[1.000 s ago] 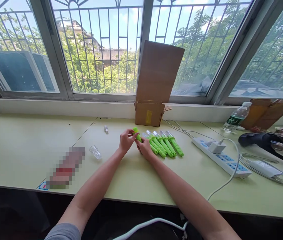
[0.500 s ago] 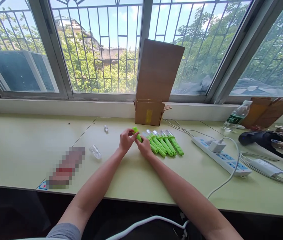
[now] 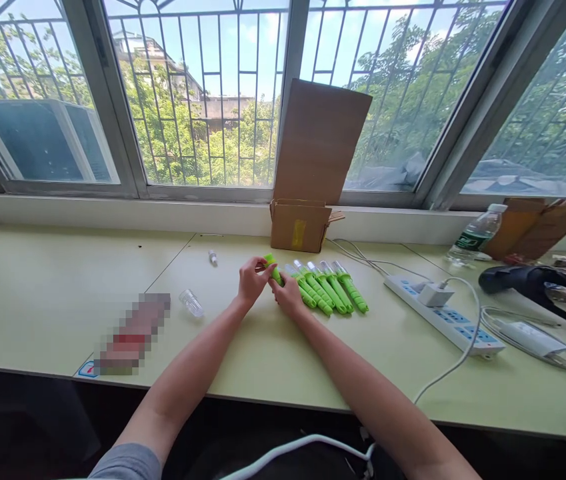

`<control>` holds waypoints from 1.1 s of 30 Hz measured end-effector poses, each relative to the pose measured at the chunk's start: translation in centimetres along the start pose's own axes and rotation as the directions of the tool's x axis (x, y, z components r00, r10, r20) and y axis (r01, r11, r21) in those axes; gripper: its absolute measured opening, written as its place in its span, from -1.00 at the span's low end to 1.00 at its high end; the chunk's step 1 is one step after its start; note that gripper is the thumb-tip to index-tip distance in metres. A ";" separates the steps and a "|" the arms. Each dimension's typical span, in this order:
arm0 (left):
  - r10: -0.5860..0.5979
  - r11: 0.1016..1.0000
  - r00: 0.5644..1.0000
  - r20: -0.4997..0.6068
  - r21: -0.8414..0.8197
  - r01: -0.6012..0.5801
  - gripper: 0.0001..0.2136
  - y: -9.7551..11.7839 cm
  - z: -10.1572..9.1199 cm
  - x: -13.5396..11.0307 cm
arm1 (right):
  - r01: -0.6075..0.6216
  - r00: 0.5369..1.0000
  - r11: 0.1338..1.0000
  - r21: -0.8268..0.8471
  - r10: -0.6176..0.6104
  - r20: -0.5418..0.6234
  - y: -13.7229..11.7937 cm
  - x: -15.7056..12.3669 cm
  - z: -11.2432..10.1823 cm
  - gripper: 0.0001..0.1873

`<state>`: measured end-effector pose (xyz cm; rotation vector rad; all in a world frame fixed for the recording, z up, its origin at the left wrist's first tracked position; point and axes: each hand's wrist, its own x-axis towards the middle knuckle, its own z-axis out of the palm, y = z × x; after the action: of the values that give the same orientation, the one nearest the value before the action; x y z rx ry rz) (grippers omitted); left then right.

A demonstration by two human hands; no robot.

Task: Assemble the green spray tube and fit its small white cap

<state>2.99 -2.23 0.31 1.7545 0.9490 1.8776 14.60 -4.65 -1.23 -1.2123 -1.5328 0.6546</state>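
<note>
Both of my hands meet over the pale green table (image 3: 273,353) on one bright green tube-shaped piece (image 3: 273,267). My left hand (image 3: 251,283) pinches its upper end with curled fingers. My right hand (image 3: 289,297) is wrapped round its lower part. Right beside them, several more green tubes with clear caps (image 3: 330,288) lie side by side in a slanted row on the table.
A clear cap (image 3: 191,302) and a small vial (image 3: 211,257) lie to the left. An open cardboard box (image 3: 301,223) stands at the window sill. To the right are a white power strip (image 3: 445,315) with cables, a water bottle (image 3: 475,234) and a black object (image 3: 527,283).
</note>
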 end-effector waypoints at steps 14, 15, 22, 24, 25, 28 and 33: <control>0.009 1.000 1.000 0.029 -0.008 -0.009 -0.70 -0.2 0.2 0.1 | 0.021 1.000 0.999 0.030 -0.020 -0.022 0.7 0.4 -0.1 -0.70; 0.012 1.000 0.999 0.030 -0.014 -0.012 -0.70 -0.2 0.2 0.1 | 0.004 1.000 0.998 0.064 -0.003 -0.010 0.7 0.4 -0.1 -0.69; 0.011 1.000 1.000 0.020 -0.024 -0.011 -0.70 0.1 0.3 0.0 | -0.076 0.995 0.974 0.214 0.060 0.082 0.1 -0.1 -0.3 -0.67; 0.012 1.000 1.000 0.010 -0.015 -0.012 -0.70 0.2 0.3 0.0 | -0.063 0.996 0.978 0.197 0.049 0.075 -0.1 -0.2 -0.3 -0.69; 0.013 1.000 1.000 0.006 -0.012 -0.013 -0.71 0.3 0.3 0.0 | -0.052 0.997 0.983 0.177 0.040 0.072 -0.2 -0.2 -0.3 -0.70; 0.020 1.000 1.000 -0.005 -0.001 -0.020 -0.70 0.4 0.2 0.0 | -0.002 0.999 0.997 0.077 -0.001 0.047 -0.3 -0.2 -0.2 -0.73; 0.046 0.998 0.998 -0.030 0.032 -0.045 -0.70 0.2 0.1 0.0 | 0.082 0.988 0.970 -0.231 -0.109 -0.109 0.0 0.1 0.1 -0.79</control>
<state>3.11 -2.38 0.48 1.7839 0.9628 1.9334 14.48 -4.54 -1.20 -1.3131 -1.5836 0.3429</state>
